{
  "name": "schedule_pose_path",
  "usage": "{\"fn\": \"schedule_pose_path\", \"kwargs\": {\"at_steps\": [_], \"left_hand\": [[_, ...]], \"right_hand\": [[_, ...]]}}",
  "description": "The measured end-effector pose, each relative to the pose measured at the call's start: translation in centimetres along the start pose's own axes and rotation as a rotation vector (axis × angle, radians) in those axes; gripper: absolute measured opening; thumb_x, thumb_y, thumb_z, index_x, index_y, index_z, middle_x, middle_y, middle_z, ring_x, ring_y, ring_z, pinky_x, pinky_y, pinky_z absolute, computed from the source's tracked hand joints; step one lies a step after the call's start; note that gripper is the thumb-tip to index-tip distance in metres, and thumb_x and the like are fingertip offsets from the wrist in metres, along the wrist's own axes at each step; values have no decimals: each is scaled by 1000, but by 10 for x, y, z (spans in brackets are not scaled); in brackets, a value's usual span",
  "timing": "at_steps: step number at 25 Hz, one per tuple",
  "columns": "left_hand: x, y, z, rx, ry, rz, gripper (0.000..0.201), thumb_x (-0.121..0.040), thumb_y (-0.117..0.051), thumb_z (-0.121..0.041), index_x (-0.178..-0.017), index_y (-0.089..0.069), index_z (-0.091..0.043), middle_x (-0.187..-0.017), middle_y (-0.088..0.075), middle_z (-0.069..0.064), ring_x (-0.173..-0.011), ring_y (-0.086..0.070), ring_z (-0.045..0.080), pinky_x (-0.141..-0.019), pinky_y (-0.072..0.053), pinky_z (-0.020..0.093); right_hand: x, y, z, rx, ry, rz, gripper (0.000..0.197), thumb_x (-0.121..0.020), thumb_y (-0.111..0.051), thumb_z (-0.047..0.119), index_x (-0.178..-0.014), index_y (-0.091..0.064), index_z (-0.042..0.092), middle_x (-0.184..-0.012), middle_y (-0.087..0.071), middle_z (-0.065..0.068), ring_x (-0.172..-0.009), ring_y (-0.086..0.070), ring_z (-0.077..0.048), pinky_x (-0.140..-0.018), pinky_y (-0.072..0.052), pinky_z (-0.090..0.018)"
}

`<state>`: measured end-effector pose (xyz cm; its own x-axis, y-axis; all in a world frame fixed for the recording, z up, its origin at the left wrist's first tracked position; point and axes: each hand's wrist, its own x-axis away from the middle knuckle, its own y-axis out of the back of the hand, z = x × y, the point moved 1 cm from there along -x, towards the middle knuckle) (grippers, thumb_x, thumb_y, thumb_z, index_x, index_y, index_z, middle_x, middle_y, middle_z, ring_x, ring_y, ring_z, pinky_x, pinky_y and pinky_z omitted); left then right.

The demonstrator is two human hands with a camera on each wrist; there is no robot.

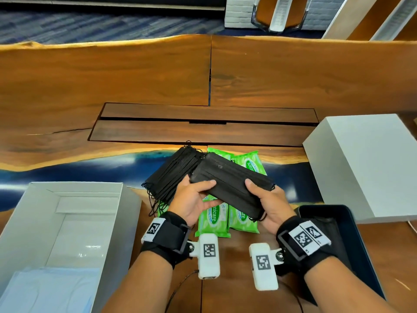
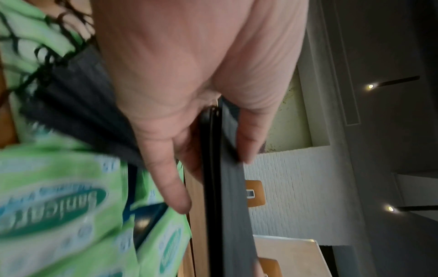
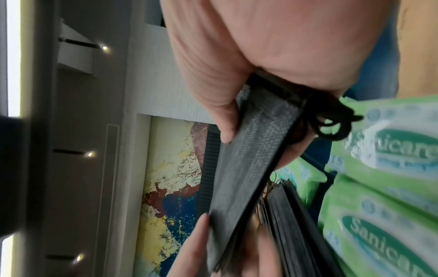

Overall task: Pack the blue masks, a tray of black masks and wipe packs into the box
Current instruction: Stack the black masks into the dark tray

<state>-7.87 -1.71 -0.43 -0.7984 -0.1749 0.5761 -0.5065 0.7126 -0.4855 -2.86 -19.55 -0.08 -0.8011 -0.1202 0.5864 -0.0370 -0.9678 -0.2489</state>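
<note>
Over the wooden table (image 1: 135,71) we pinched a stack of black masks (image 1: 232,184) at both ends, left hand (image 1: 194,202) and right hand (image 1: 270,206), thumbs on top, and judged it best kept level and squared for the dark tray (image 1: 352,224).

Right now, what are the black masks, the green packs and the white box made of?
Black masks: likely soft non-woven fabric, matte, with pleats, a dotted weave and thin ear loops. Both hands, left hand and right hand, hold a bunch. Green packs: probably thin plastic film, glossy and crinkled. White box: looks like cardboard with folded flaps; its floor shines, maybe coated.
</note>
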Motion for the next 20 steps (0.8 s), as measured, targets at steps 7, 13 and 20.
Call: {"fn": "schedule_pose_path", "kwargs": {"at_steps": [7, 13, 20], "left_hand": [[-5, -3, -6, -487, -118, -51, 15, -88, -71, -24, -96, -64, -14, -95, -71, 7, -92, -65, 24, -82, -54, 36], [-6, -23, 5, -634, -220, 33, 15, -87, -71, -10, -96, -60, -14, -90, -64, 5, -80, -61, 17, -72, -53, 30], [5, -105, 44, -1120, -229, 374, 22, -86, -74, -23, -101, -59, -17, -88, -60, -6, -81, -56, 11, -73, -46, 24]], "right_hand": [[9, 8, 12, 209, -43, 149, 29, -76, -77, 6, -104, -69, 1, -92, -76, -15, -76, -72, -24, -68, -60, -33], [31, 54, 30, 313, 87, 70, 28, -75, -78, 1, -99, -66, 10, -86, -71, -5, -73, -69, -15, -64, -57, -27], [70, 130, 47, 584, 40, 271, 24, -83, -71, 0, -106, -70, 9, -93, -76, -10, -82, -71, -15, -71, -56, -23]]}}
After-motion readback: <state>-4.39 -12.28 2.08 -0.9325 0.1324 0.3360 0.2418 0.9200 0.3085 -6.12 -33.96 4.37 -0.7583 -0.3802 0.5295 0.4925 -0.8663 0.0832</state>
